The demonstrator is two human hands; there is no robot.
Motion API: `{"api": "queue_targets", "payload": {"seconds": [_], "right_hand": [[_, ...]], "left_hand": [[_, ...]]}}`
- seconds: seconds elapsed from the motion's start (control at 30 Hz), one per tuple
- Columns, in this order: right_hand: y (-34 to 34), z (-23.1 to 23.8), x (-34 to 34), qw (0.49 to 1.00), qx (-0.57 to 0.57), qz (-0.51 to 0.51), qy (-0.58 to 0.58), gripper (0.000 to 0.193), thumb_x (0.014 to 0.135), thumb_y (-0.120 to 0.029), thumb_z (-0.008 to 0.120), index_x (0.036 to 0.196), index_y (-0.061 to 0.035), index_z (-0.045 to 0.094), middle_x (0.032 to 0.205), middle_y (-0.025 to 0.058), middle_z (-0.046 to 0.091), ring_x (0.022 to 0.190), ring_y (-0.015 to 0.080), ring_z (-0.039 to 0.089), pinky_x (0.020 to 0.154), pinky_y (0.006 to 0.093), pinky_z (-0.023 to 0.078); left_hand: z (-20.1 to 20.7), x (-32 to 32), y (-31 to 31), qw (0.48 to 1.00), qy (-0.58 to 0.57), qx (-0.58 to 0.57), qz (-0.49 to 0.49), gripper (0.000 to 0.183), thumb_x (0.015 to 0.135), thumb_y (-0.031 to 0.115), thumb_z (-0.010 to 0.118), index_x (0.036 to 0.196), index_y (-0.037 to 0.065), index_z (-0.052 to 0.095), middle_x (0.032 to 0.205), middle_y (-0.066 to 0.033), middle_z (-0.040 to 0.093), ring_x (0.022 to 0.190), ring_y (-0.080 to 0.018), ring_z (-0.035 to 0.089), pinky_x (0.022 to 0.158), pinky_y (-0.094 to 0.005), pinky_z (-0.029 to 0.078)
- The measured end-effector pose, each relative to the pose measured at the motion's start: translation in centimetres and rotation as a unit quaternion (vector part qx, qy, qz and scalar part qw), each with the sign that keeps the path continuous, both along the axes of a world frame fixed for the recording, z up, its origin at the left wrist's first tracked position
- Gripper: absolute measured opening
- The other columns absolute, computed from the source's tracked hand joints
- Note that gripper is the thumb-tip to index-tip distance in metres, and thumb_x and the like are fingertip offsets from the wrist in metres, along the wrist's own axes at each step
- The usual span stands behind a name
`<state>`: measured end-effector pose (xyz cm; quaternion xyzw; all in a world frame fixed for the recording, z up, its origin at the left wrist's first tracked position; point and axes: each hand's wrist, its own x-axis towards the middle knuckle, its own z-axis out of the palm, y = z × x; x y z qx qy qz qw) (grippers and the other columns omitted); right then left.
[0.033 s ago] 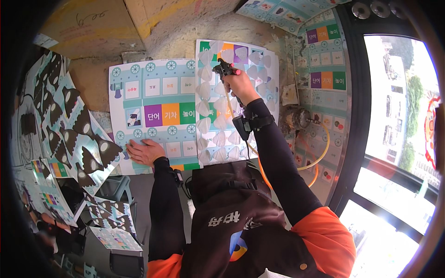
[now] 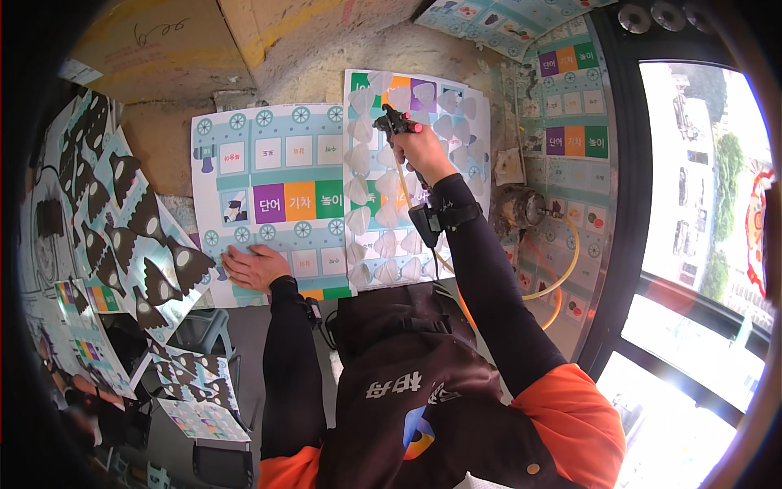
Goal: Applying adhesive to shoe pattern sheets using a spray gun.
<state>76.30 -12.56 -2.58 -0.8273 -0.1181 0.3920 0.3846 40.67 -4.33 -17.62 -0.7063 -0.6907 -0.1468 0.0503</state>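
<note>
My right hand (image 2: 423,152) is closed round a black spray gun (image 2: 394,122) with red knobs. The gun is over a printed sheet (image 2: 481,106), its nozzle pointing to the left and away from me. Rows of pale, fan-shaped pieces (image 2: 358,190) lie on that sheet. A thin pale yellow hose runs down from the gun along my wrist. Fingers spread, my left hand (image 2: 257,267) rests flat on the lower left of a second printed sheet (image 2: 220,167), which has train wheels, word cards and purple, orange and green blocks.
Cardboard boxes (image 2: 155,49) stand at the back left. To the left, dark fan-shaped pieces (image 2: 147,220) cover more sheets. A stained metal pot (image 2: 521,207) with a yellow hose (image 2: 577,253) and an orange hose (image 2: 557,306) sits at the right, by printed wall sheets (image 2: 562,98) and a bright window.
The orange hose by my right arm has shifted slightly. My hands and the sheets stay in place.
</note>
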Motion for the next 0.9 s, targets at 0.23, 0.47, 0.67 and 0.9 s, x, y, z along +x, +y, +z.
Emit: {"api": "queue_targets", "payload": {"seconds": [0.23,0.47,0.67,0.9], "right_hand": [[-0.4,-0.1,-0.6,0.999,-0.030,0.025,0.026,0.017,0.081,-0.016,0.058,0.075,-0.0004,0.057,0.061,0.0087,0.059,0.053,0.0182,0.058,0.047,0.0337,0.043],[0.3,0.2,-1.1,0.997,-0.057,0.036,0.042,0.018,0.081,-0.017,0.059,0.075,-0.0005,0.060,0.063,0.0093,0.062,0.052,0.0172,0.058,0.047,0.0331,0.045],[-0.4,1.9,-0.6,0.997,0.054,-0.001,0.055,0.017,0.080,-0.015,0.062,0.087,0.0000,0.065,0.075,0.0083,0.072,0.071,0.0162,0.070,0.049,0.0305,0.050],[-2.5,2.9,3.0,0.996,0.030,-0.069,0.043,0.015,0.079,-0.011,0.056,0.090,-0.0033,0.062,0.084,0.0073,0.070,0.079,0.0157,0.070,0.055,0.0305,0.046]], "left_hand": [[0.1,0.0,0.0,1.000,0.003,-0.010,0.003,0.052,0.096,0.033,0.044,0.140,0.005,0.044,0.148,-0.0174,0.041,0.142,-0.0331,0.034,0.116,-0.0530,0.025],[0.0,0.0,0.0,1.000,0.007,-0.007,0.001,0.052,0.096,0.033,0.044,0.140,0.005,0.044,0.149,-0.0172,0.040,0.142,-0.0326,0.034,0.116,-0.0522,0.025],[0.0,0.0,-0.1,1.000,0.002,-0.013,0.007,0.053,0.095,0.033,0.044,0.140,0.005,0.044,0.149,-0.0172,0.040,0.142,-0.0327,0.034,0.117,-0.0524,0.025],[-0.1,0.0,0.0,1.000,0.005,-0.012,0.006,0.052,0.095,0.031,0.044,0.140,0.005,0.043,0.149,-0.0178,0.039,0.143,-0.0330,0.032,0.116,-0.0529,0.026]]}}
